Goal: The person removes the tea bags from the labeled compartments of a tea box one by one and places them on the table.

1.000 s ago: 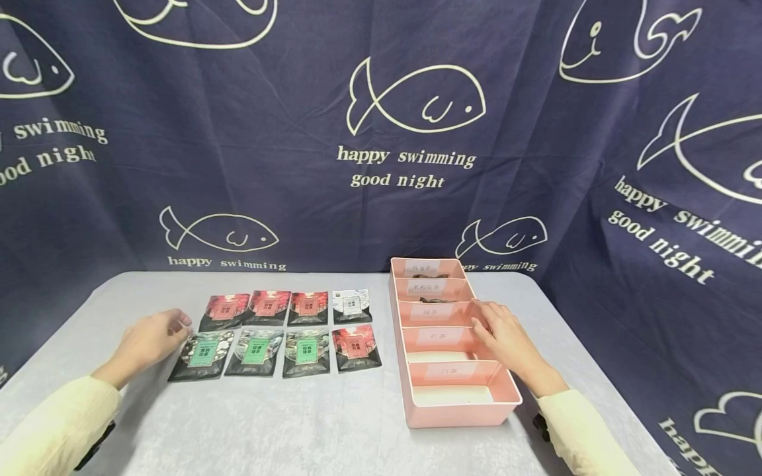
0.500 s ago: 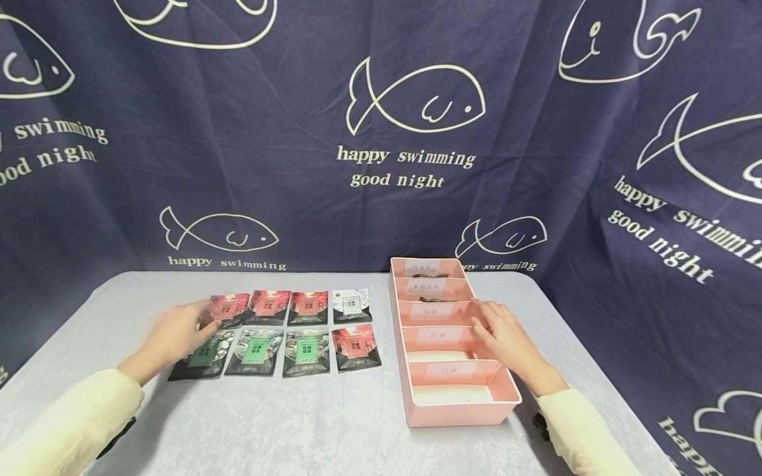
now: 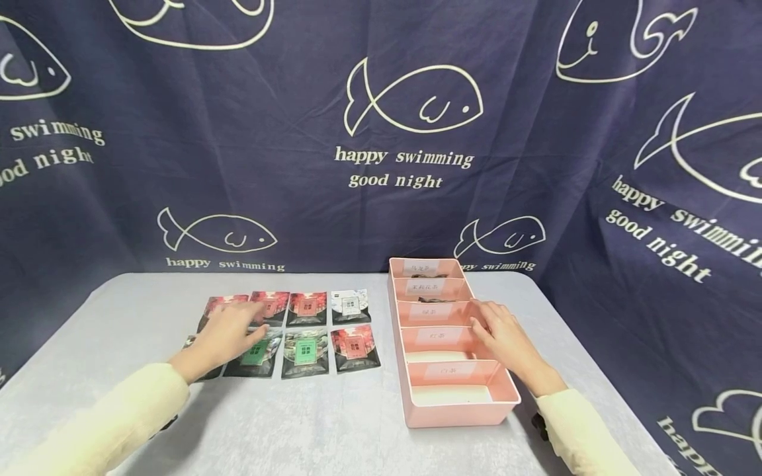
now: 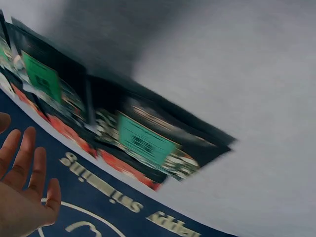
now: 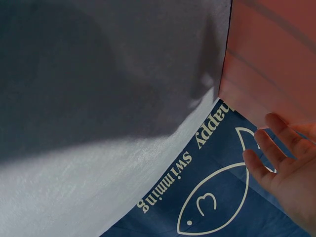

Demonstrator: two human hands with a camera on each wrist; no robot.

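Observation:
Two rows of flat tea sachets lie on the grey table. My left hand (image 3: 223, 336) is over the left part of both rows, palm down, fingers extended, holding nothing. It partly covers a back-row red sachet (image 3: 276, 301) and a front-row green-labelled sachet (image 3: 256, 360); a teal-labelled sachet (image 4: 145, 143) is mostly hidden by it in the head view. Uncovered are another green sachet (image 3: 305, 354), a red one (image 3: 355, 347) and a white one (image 3: 350, 307). My right hand (image 3: 506, 340) rests at the right rim of a pink divided box (image 3: 461, 415), fingers fairly straight.
Handwritten paper labels (image 3: 437, 336) mark the box's compartments. Dark packets (image 3: 431, 299) show in the two far compartments. Behind the table (image 3: 268, 430) hangs a navy curtain (image 3: 309, 218) printed with fish, which also runs down the right side.
My left hand has moved rightward from beside the left end of the rows to above the sachets. The right hand stays at the box rim. The sachets keep their places.

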